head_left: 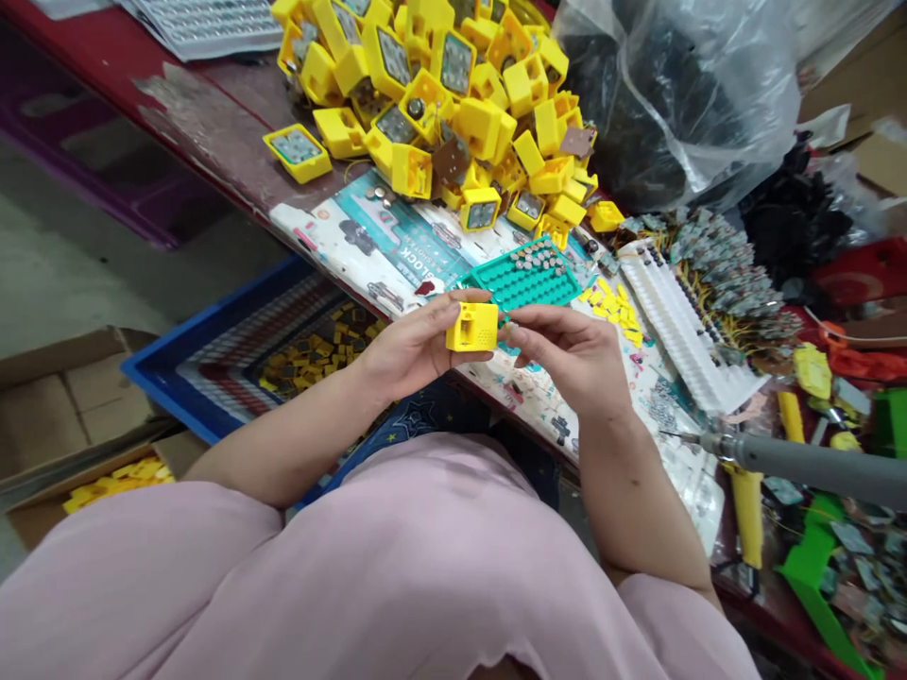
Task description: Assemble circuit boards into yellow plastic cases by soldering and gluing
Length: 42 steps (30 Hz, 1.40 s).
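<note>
My left hand [415, 342] is closed around a small yellow plastic housing [483, 328], thumb on top and fingers beneath. The housing shows a square opening and a patch of tiny holes. At its right side, my right hand [577, 354] has thumb and forefinger pinched together; what lies between them is too small to make out. Just beyond the hands is a teal tray [528, 291] with round metal button cells [537, 255] in part of its pockets. Small yellow plastic pieces [613, 310] lie to the right of that tray.
A heap of yellow housings [482, 123] covers the back of the table. Right of it stand a clear plastic bag [673, 94] and a white rack [687, 331] beside wired parts. A soldering iron [800, 463] points inward from the right. A blue crate [170, 354] sits below left.
</note>
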Available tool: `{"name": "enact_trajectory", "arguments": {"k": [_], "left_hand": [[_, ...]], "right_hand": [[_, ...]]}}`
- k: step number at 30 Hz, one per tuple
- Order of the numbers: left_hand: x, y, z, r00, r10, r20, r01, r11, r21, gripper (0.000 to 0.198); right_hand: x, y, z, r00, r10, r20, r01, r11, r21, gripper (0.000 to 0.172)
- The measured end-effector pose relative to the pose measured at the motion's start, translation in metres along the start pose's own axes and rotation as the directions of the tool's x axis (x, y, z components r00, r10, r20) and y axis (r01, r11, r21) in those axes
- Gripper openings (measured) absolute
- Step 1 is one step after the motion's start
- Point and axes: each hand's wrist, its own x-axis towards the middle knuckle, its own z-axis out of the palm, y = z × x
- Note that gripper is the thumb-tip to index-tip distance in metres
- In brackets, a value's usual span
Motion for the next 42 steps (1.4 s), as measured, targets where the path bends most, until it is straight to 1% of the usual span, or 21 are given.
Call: {"name": "enact_trajectory", "arguments": {"k": [3, 6, 8, 10, 13, 16, 17, 19, 21, 22, 24, 26, 28, 30, 32, 33, 35, 37, 40, 41, 42], "left_hand": [[0.000, -0.002, 0.001, 1.000, -0.028, 0.005, 0.028, 0.999, 0.025, 0.022], [-0.001, -0.005, 0.000, 0.999, -0.044, -0.004, 0.044, 0.997, 0.062, 0.022], [-0.003, -0.006, -0.001, 0.998, -0.066, 0.000, 0.066, 0.995, 0.078, 0.024], [-0.005, -0.006, -0.001, 0.995, -0.095, 0.006, 0.095, 0.993, 0.075, 0.028], [-0.009, -0.004, 0.002, 0.997, -0.074, -0.015, 0.075, 0.996, 0.049, 0.032], [-0.014, -0.002, 0.009, 0.994, 0.062, -0.086, -0.055, 0.995, 0.081, 0.035], [-0.015, -0.002, 0.011, 0.986, 0.128, -0.111, -0.116, 0.987, 0.107, 0.038], [-0.017, -0.007, 0.015, 0.950, 0.283, -0.136, -0.257, 0.949, 0.181, 0.044], [-0.018, -0.015, 0.018, 0.899, 0.417, -0.134, -0.369, 0.885, 0.284, 0.048], [-0.019, -0.020, 0.019, 0.877, 0.464, -0.124, -0.401, 0.849, 0.344, 0.049], [-0.020, -0.027, 0.021, 0.863, 0.498, -0.086, -0.416, 0.795, 0.442, 0.051], [-0.020, -0.030, 0.022, 0.879, 0.472, -0.063, -0.400, 0.804, 0.439, 0.046], [-0.019, -0.027, 0.022, 0.920, 0.378, -0.101, -0.327, 0.884, 0.335, 0.030], [-0.018, -0.020, 0.022, 0.957, 0.234, -0.170, -0.199, 0.959, 0.204, 0.019], [-0.017, -0.013, 0.022, 0.974, 0.099, -0.204, -0.079, 0.992, 0.103, 0.014], [-0.017, -0.011, 0.021, 0.978, 0.053, -0.203, -0.041, 0.997, 0.059, 0.017], [-0.019, -0.009, 0.018, 0.983, -0.022, -0.181, 0.019, 1.000, -0.020, 0.029], [-0.022, -0.011, 0.016, 0.985, -0.107, -0.134, 0.099, 0.993, -0.065, 0.029], [-0.026, -0.014, 0.016, 0.978, -0.204, -0.034, 0.201, 0.977, -0.075, 0.017], [-0.026, -0.014, 0.016, 0.978, -0.207, -0.009, 0.205, 0.975, -0.084, 0.017], [-0.025, -0.012, 0.017, 0.981, -0.194, 0.001, 0.194, 0.976, -0.096, 0.017]], "right_hand": [[-0.006, 0.001, 0.003, 0.998, -0.056, -0.008, 0.056, 0.996, -0.070, 0.013], [-0.010, 0.002, 0.006, 0.993, -0.111, 0.032, 0.114, 0.985, -0.132, 0.018], [-0.012, 0.001, 0.007, 0.991, -0.119, 0.056, 0.127, 0.980, -0.152, 0.018], [-0.013, 0.000, 0.007, 0.991, -0.118, 0.057, 0.126, 0.978, -0.165, 0.014], [-0.015, -0.001, 0.005, 0.995, -0.102, 0.020, 0.104, 0.982, -0.158, 0.011], [-0.017, 0.002, 0.002, 0.992, -0.101, -0.080, 0.089, 0.986, -0.139, 0.015], [-0.018, 0.003, 0.002, 0.987, -0.104, -0.126, 0.088, 0.988, -0.128, 0.017], [-0.021, 0.008, 0.004, 0.983, -0.062, -0.171, 0.051, 0.996, -0.069, 0.022], [-0.023, 0.015, 0.009, 0.988, 0.029, -0.151, -0.024, 0.999, 0.035, 0.029], [-0.024, 0.018, 0.012, 0.989, 0.069, -0.130, -0.059, 0.995, 0.079, 0.032], [-0.024, 0.025, 0.015, 0.988, 0.080, -0.131, -0.067, 0.993, 0.100, 0.036], [-0.024, 0.030, 0.017, 0.987, 0.006, -0.163, -0.004, 1.000, 0.014, 0.032], [-0.022, 0.031, 0.015, 0.987, -0.106, -0.122, 0.090, 0.988, -0.127, 0.023], [-0.021, 0.029, 0.013, 0.977, -0.215, 0.002, 0.206, 0.937, -0.283, 0.016], [-0.019, 0.024, 0.011, 0.946, -0.292, 0.140, 0.323, 0.855, -0.406, 0.013], [-0.018, 0.021, 0.011, 0.930, -0.313, 0.191, 0.367, 0.815, -0.448, 0.013], [-0.016, 0.015, 0.011, 0.909, -0.331, 0.255, 0.417, 0.763, -0.495, 0.014], [-0.013, 0.009, 0.012, 0.901, -0.324, 0.290, 0.432, 0.741, -0.514, 0.016], [-0.010, 0.001, 0.013, 0.884, -0.346, 0.315, 0.464, 0.733, -0.497, 0.017], [-0.010, 0.000, 0.013, 0.885, -0.374, 0.277, 0.465, 0.738, -0.489, 0.016], [-0.010, -0.001, 0.012, 0.891, -0.408, 0.198, 0.451, 0.751, -0.482, 0.015]]}}
